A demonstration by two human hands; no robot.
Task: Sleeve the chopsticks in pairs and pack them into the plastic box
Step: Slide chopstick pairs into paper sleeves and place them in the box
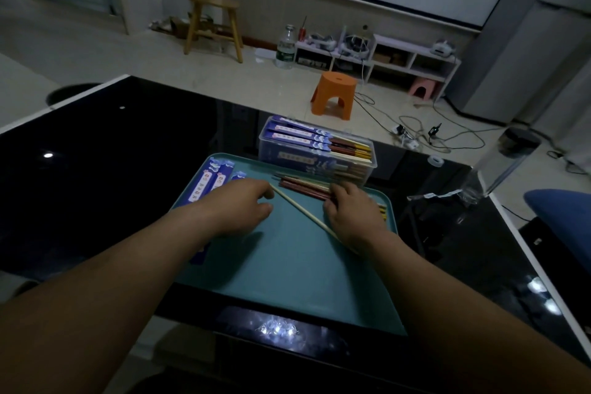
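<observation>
Chopsticks lie heaped on the tray before the plastic box. The left hand pinches one pale chopstick. The right hand curls its fingers onto the heap, though whether they grip one is unclear. It should pick a matching pale one and level the tips before sleeving.

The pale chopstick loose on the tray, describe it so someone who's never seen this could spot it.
A teal tray sits on the black table. Across its middle one pale chopstick lies slantwise, from the fingertips of the left hand to under the right wrist. It is single and light, unlike the dark red chopsticks bunched at the right hand.
</observation>
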